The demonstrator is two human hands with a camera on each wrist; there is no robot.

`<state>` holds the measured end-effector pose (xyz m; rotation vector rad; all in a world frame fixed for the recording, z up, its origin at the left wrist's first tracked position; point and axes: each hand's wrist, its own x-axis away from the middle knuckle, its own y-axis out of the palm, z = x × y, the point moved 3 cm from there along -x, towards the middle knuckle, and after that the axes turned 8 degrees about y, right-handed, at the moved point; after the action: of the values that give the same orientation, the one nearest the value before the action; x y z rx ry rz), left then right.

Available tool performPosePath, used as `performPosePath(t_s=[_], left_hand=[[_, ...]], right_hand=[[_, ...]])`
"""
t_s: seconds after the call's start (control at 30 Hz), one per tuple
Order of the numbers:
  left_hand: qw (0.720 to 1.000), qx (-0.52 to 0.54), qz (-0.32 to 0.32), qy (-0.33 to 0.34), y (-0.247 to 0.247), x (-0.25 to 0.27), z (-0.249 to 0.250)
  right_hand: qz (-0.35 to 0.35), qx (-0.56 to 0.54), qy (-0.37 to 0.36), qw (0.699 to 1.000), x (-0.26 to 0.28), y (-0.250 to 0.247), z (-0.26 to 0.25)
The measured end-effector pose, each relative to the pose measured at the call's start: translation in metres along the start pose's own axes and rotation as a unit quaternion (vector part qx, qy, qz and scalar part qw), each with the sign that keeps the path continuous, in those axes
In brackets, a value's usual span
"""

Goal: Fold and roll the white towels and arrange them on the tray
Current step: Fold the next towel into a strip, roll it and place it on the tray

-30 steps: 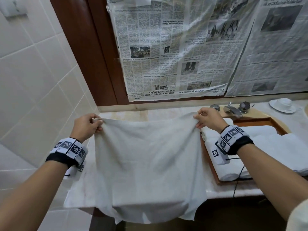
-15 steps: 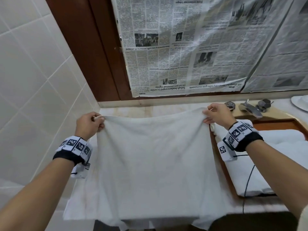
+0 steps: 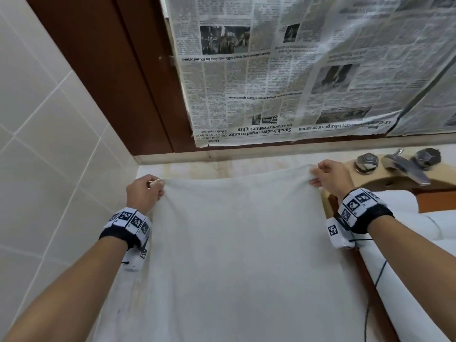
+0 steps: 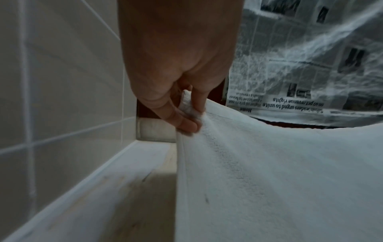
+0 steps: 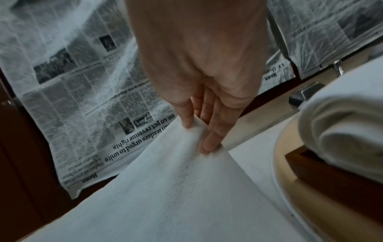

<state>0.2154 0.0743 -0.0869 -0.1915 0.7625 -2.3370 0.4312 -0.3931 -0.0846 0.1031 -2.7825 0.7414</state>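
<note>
A white towel [image 3: 237, 255] is stretched wide between my two hands above the pale counter. My left hand [image 3: 145, 192] pinches its far left corner [image 4: 190, 111] between thumb and fingers. Its far right corner [image 5: 199, 134] is pinched by my right hand [image 3: 328, 178]. The cloth slopes down toward me and its near edge is out of sight. At the right, a brown wooden tray [image 3: 434, 201] holds rolled white towels [image 3: 404, 280], one roll showing close up in the right wrist view [image 5: 344, 127].
A tiled wall [image 3: 49, 144] runs close along the left of the counter [image 4: 103, 196]. Newspaper [image 3: 296, 70] covers the surface behind, beside a dark wood frame [image 3: 111, 70]. A metal tap with two knobs [image 3: 399, 164] stands behind the tray.
Both hands have carried the towel's far edge farther away and lower toward the counter, spreading the cloth flatter. The view has shifted nearer and left; the grips are unchanged.
</note>
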Motion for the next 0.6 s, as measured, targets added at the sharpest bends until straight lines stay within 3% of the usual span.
performPosePath(t_s=[0.37,0.53,0.6], left_hand=[[0.997,-0.059,0.013,-0.046,0.064,-0.062,-0.033],[0.991,-0.101,-0.009,-0.089,0.078,-0.06,-0.045],[0.993,-0.101,-0.012,-0.068,0.081,-0.051,-0.045]], right_hand=[[0.017,0.039,0.044,0.998,-0.083,0.036,0.033],[0.029,0.14,0.014,0.99,-0.088,0.051,0.045],[0.035,0.154,0.01,0.987,-0.079,0.055,0.042]])
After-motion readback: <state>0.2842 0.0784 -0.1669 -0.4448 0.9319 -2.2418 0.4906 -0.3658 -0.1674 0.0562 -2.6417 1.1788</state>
